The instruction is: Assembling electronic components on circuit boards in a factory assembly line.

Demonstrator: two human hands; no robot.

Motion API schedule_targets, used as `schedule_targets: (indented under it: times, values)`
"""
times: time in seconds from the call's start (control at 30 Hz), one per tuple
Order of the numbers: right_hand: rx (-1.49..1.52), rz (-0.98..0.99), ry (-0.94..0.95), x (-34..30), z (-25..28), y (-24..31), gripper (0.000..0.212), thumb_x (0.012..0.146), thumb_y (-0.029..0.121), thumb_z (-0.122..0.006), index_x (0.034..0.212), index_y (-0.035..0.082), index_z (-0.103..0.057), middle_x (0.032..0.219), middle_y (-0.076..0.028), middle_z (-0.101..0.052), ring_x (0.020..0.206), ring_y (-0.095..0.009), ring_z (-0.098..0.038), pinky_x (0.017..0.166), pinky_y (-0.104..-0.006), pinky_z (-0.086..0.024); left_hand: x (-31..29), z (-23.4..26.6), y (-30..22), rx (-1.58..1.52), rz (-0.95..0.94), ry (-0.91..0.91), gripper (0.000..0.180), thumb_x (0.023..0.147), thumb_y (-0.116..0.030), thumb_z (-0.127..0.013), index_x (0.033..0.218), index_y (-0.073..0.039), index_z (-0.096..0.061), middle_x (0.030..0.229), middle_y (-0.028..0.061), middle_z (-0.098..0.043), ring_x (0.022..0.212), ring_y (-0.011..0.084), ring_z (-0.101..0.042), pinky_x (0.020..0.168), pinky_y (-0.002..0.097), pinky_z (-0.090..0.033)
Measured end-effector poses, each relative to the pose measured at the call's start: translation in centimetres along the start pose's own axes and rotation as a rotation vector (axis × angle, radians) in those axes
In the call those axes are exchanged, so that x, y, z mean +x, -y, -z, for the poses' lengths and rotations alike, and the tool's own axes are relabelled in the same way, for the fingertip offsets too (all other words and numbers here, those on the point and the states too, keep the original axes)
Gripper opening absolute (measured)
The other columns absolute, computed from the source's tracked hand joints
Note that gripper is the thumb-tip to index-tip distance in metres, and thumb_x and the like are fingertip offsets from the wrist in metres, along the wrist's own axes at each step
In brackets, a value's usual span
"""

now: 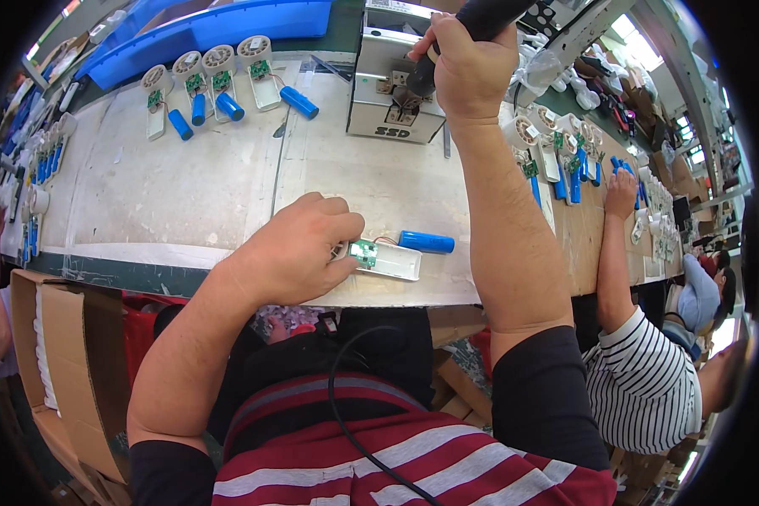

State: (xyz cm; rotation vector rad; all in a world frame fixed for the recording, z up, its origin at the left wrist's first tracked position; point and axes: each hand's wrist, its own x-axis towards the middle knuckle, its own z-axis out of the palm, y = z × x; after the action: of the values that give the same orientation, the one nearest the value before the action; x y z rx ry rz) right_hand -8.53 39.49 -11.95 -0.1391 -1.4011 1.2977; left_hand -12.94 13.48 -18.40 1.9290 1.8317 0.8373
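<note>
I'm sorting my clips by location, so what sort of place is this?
Probably a small-electronics assembly workshop: open white casings with green circuit boards and blue cylindrical cells line the workbench, the left hand holds another casing, and a striped-shirted co-worker has a hand beside more cells.

Workbench (185, 185), circuit boards (363, 253) and co-worker (641, 388) suggest a workshop.

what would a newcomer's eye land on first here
Probably the blue tray, upper left, and the four white units with blue cylinders below it. Next, the right grip around a black tool at the silver box, top centre. The left grip holds a white casing, front centre.
</note>
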Motion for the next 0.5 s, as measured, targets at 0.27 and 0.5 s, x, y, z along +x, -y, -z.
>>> schedule_targets:
  times: [0.27,0.5]
  values:
    - [-0.073,0.031,-0.032,-1.4,-0.2,0.1,0.031,0.095,0.0,-0.067,0.124,-0.002,-0.056,0.083,-0.007,-0.064,0.057,-0.016,-0.064,0.052,-0.0296,-0.054,0.1,0.0,0.0,0.016,-0.01,-0.01,0.023,0.085,-0.015,-0.082,0.096,-0.005,-0.066,0.094,0.0138,-0.062,0.095,0.0375,-0.06,0.085,0.0466,-0.05]
    - [-0.041,0.022,0.007,-0.5,-0.1,1.7,0.03,0.094,-0.001,-0.067,0.122,-0.002,-0.057,0.081,-0.007,-0.064,0.055,-0.016,-0.063,0.051,-0.03,-0.053,-0.1,-0.1,-0.1,0.005,0.021,0.0,0.023,0.085,-0.015,-0.083,0.096,-0.005,-0.065,0.094,0.0136,-0.062,0.094,0.0376,-0.06,0.085,0.0466,-0.05]
